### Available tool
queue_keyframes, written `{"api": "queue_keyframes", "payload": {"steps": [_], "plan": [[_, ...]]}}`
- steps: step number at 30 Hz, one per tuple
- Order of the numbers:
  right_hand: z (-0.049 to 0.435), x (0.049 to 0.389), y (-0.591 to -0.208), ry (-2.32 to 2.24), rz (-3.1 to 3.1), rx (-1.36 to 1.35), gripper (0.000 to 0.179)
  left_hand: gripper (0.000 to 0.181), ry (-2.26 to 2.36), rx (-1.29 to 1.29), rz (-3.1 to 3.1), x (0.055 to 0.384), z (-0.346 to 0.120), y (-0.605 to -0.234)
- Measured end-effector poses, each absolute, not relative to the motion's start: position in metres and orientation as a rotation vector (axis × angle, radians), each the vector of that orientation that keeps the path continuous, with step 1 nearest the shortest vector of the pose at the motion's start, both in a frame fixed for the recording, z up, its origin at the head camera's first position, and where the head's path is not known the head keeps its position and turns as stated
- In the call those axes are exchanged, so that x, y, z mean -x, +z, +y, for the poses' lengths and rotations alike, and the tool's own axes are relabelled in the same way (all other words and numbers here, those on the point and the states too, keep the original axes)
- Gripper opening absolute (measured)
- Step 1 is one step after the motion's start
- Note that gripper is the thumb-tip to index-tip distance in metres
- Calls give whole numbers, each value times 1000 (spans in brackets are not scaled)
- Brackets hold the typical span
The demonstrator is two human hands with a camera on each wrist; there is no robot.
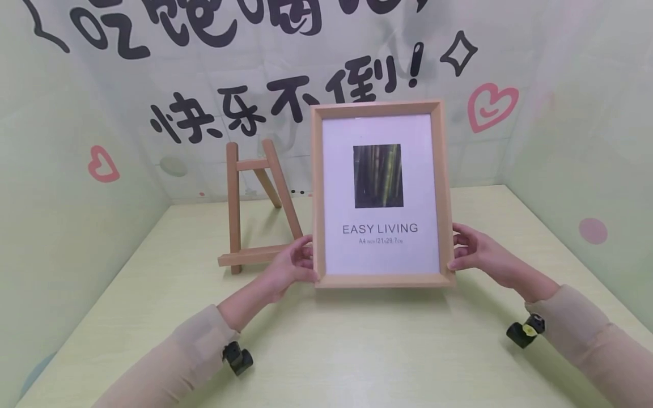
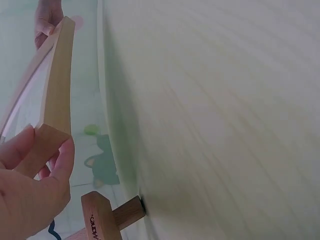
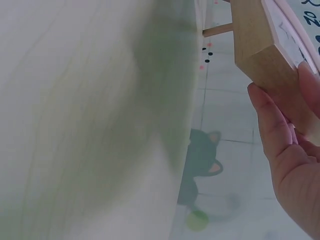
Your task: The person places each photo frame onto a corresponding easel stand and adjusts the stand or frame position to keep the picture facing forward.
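Note:
Upright between both hands is a light wooden picture frame [image 1: 381, 280], its front with a dark bamboo picture and "EASY LIVING" facing the head camera. At its lower left side my left hand [image 1: 291, 265] grips the edge, thumb in front. My right hand [image 1: 476, 255] holds the lower right side the same way. Both wrist views show the frame raised off the table. A small wooden easel [image 1: 233, 204] stands on the table to the left, behind the left hand; part of its ledge is hidden by that hand.
The pale table [image 1: 326, 351] runs back to a printed wall sheet [image 1: 214, 73] with dark lettering. Side walls [image 1: 586, 141] with hearts and dots close in the left and right. A small black camera [image 1: 238, 358] is worn at the left wrist.

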State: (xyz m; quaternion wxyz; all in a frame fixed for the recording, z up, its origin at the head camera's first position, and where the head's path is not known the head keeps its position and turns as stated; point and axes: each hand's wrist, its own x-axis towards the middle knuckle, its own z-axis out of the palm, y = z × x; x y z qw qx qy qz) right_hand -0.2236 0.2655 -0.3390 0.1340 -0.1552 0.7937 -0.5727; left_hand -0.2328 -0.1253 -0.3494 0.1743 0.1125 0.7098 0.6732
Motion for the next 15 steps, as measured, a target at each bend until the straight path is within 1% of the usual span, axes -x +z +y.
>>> {"api": "queue_keyframes", "payload": {"steps": [15], "plan": [[252, 237, -330, -1759, 2338, 546, 84, 86, 1923, -375, 2154, 245, -134, -340]]}}
